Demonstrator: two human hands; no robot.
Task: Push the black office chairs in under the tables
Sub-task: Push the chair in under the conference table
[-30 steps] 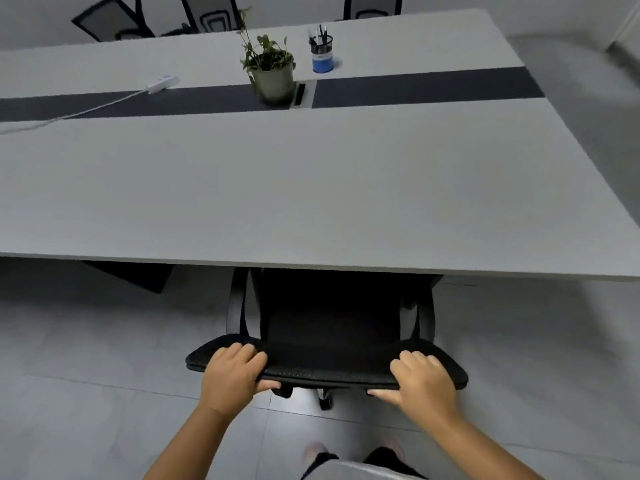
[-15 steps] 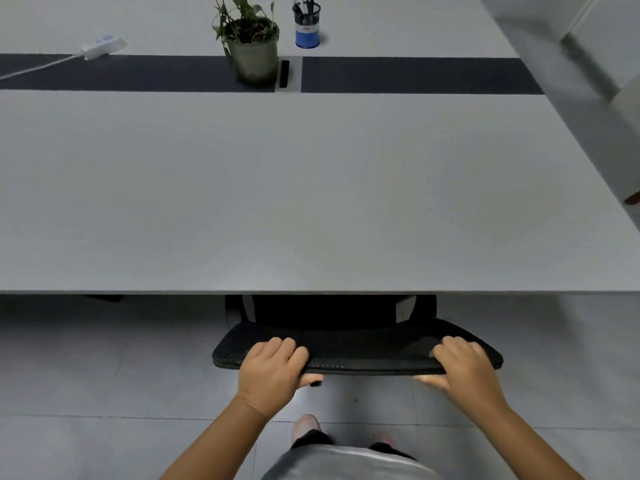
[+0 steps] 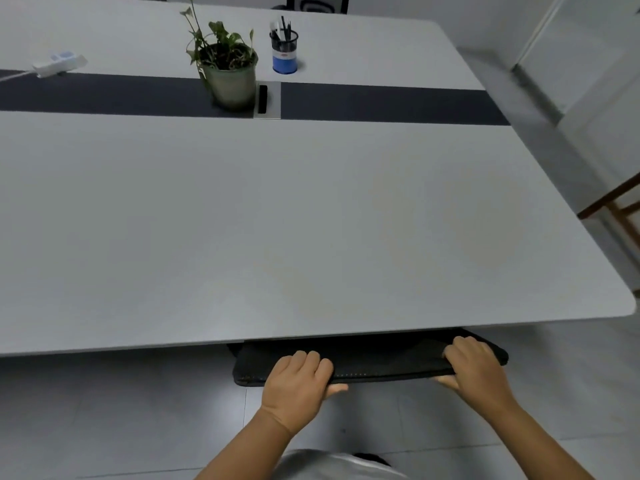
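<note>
Two hands grip the top of the black chair (image 3: 367, 367), the left hand (image 3: 298, 386) and the right hand (image 3: 476, 372), each with fingers curled over the top edge and thumb under it, and nearly all of the chair is tucked under the near edge of the desk (image 3: 311, 220). One more hard push could pinch the fingers between chair and desk edge, or bump the desk and shake the plant (image 3: 227, 69) and the pen cup (image 3: 284, 51). The cup's blue label is too blurry to read.
</note>
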